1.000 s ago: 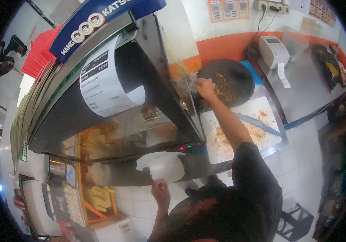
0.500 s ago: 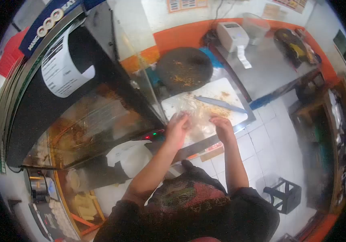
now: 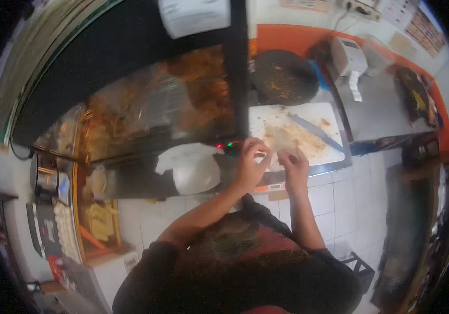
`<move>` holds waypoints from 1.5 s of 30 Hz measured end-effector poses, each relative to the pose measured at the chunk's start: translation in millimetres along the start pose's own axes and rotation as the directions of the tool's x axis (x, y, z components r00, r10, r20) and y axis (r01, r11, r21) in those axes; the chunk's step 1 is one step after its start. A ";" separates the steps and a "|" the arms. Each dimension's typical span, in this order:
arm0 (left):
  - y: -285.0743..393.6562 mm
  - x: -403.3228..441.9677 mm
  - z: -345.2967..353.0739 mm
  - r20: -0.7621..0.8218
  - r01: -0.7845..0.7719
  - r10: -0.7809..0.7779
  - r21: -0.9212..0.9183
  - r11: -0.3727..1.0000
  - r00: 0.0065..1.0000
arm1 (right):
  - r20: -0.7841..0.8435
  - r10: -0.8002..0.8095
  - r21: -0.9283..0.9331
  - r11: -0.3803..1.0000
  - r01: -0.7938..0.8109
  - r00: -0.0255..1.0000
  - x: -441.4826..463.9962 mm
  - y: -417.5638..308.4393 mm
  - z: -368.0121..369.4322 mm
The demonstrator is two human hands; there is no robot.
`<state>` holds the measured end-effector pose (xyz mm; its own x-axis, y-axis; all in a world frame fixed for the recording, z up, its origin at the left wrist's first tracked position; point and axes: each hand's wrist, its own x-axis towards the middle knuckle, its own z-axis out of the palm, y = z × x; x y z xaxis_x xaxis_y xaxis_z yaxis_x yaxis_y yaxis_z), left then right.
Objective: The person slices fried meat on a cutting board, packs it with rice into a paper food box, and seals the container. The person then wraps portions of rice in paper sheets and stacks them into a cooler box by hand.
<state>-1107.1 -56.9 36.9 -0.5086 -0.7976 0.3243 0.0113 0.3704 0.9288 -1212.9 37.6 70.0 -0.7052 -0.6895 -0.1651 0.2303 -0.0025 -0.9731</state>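
A clear plastic bag (image 3: pixel 274 153), thin and blurred, hangs between my two hands at the near edge of a white cutting board (image 3: pixel 316 109). My left hand (image 3: pixel 254 158) pinches the bag's left side, thumb and fingers curled into a ring. On the other side, my right hand (image 3: pixel 294 161) grips it with bent fingertips. Brown crumbs and stains cover much of the board. A long knife (image 3: pixel 316 132) lies slanted across its right part, apart from both hands. Whatever the bag contains, if anything, cannot be made out.
Behind the board stands a round dark slab (image 3: pixel 287 77) with crumbs on top. A label printer (image 3: pixel 349 56) with a paper strip sits on the metal counter (image 3: pixel 373 118) at right. To the left are a glass food case (image 3: pixel 156 104) and a stack of white paper (image 3: pixel 195 170).
My view has turned left, so the board and counter appear farther right. My hands have come closer together, and the bag between them looks smaller and more gathered. The knife stays on the board.
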 end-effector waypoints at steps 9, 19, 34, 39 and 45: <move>43.8 -10.7 -26.5 -0.034 -0.127 0.132 0.126 0.984 0.991 | 0.045 -0.241 0.038 0.970 0.239 0.969 -58.0 -0.5 32.8; 56.1 -29.4 -34.3 0.289 -0.566 0.491 0.308 0.765 0.822 | 0.132 0.090 0.809 0.565 -0.160 0.987 -18.0 15.2 25.4; 67.9 -25.2 -70.1 0.339 -0.616 0.549 0.128 0.778 0.764 | 0.181 -0.189 0.569 0.820 0.054 0.965 -3.7 -14.8 64.7; 72.9 -18.5 -82.9 0.312 -0.592 0.541 0.091 0.801 0.781 | 0.513 -0.259 0.737 0.622 -0.265 0.819 -18.8 -44.6 90.1; 79.4 -21.3 -96.8 0.310 -0.615 0.568 0.073 0.785 0.762 | 0.527 -0.013 0.230 0.965 -0.128 0.849 -27.5 -59.9 96.4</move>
<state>-1012.0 -56.6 121.2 -0.6481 -0.2496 0.7195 0.2588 0.8164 0.5163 -1142.7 -13.1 148.3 -0.2484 -0.9677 -0.0427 0.4665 -0.0809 -0.8808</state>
